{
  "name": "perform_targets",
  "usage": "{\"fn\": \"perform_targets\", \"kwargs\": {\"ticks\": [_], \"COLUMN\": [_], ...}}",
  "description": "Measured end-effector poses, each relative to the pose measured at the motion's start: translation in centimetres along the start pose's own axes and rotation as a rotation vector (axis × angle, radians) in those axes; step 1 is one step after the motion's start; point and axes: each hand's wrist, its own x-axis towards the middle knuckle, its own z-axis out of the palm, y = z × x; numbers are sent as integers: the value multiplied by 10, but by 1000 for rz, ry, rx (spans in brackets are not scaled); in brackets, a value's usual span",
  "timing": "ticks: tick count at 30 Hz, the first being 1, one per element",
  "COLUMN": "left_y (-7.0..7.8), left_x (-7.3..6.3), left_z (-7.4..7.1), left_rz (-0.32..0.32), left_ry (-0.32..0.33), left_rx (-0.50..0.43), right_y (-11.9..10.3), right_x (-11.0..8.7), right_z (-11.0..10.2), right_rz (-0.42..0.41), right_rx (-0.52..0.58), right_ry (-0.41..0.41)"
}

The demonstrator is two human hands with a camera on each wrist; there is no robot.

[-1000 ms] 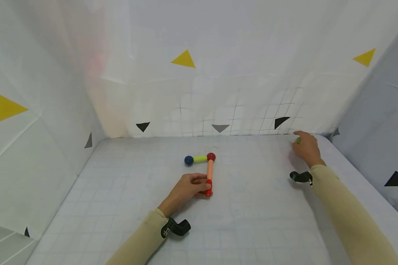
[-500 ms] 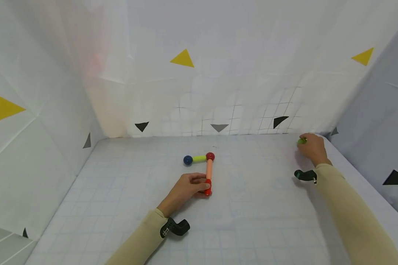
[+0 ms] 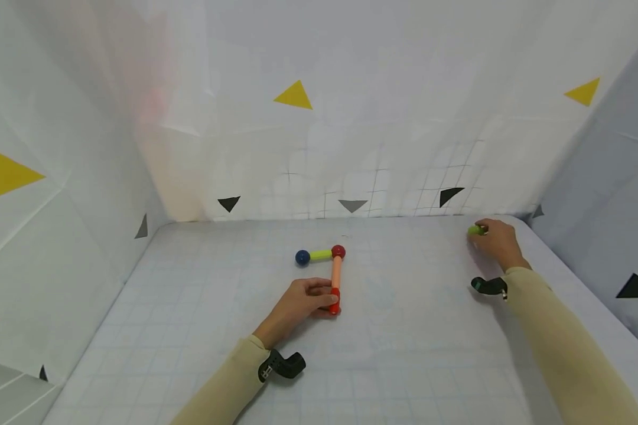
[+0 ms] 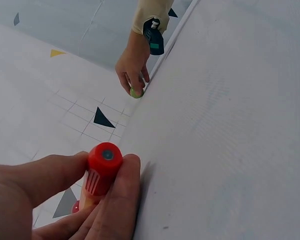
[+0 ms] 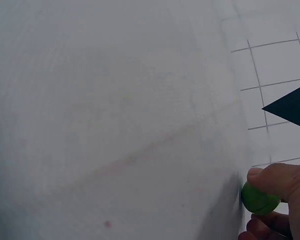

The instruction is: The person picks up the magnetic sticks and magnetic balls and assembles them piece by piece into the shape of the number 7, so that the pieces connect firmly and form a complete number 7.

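Observation:
My left hand point(image 3: 300, 300) pinches a red magnetic rod point(image 3: 335, 304) between thumb and fingers; its grey metal tip faces the left wrist camera. An orange rod point(image 3: 337, 273) runs straight on from it to a dark red ball point(image 3: 338, 252). From that ball a yellow-green rod point(image 3: 321, 255) leads left to a dark blue ball point(image 3: 302, 257), making a corner shape on the table. Far off at the back right, my right hand point(image 3: 498, 242) holds a green ball point(image 5: 260, 198) between thumb and fingers, close over the tabletop.
The white table point(image 3: 404, 330) has a faint grid. White sheets with yellow and black triangles rise behind it and at both sides; the back sheet point(image 3: 383, 147) stands close behind my right hand. A black camera mount sits on each wrist.
My right hand first shifted slightly right, then a little left and nearer, and the green ball in its fingers now shows more. The left hand and the joined pieces have stayed in place.

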Motion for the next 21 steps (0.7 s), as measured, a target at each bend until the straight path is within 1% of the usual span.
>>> {"fn": "perform_targets", "kwargs": {"ticks": [4,10,17,21], "left_y": [-1,-1,0,0], "left_x": [2,1,0,0], "left_z": [-1,-1,0,0], "left_rz": [-5,2,-7,-4], "left_ry": [10,8,10,11], "left_rx": [43,46,22,13], "right_y": [0,-1,-7,-14], "right_x": [0,-3,-11,-16], "right_z": [2,4,4,5], "right_rz": [12,22,-48,-68], "right_rx": [-3,58,82,100], "right_ry": [2,55,121,149]}}
